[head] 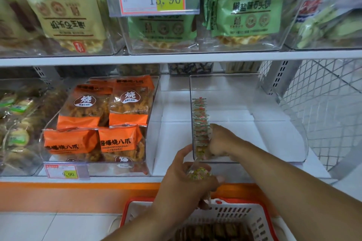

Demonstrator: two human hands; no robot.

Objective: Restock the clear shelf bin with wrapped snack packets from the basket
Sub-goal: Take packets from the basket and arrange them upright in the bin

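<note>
The clear shelf bin (274, 103) stands on the lower shelf at the right, mostly bare inside. A row of small wrapped snack packets (199, 123) stands upright against its left wall. My right hand (219, 141) is inside the bin, pressed against the near end of that row, fingers closed on the packets. My left hand (188, 178) is in front of the bin's front edge, holding a small bunch of clear-wrapped packets (197, 172). Below, the white and red basket (235, 213) holds more brown packets (215, 231).
A clear bin of orange snack bags (101, 123) stands left of the target bin, with a price tag (66, 171) in front. The upper shelf holds bins of green and yellow bags (162, 29). A white wire mesh panel (323, 113) closes the right side.
</note>
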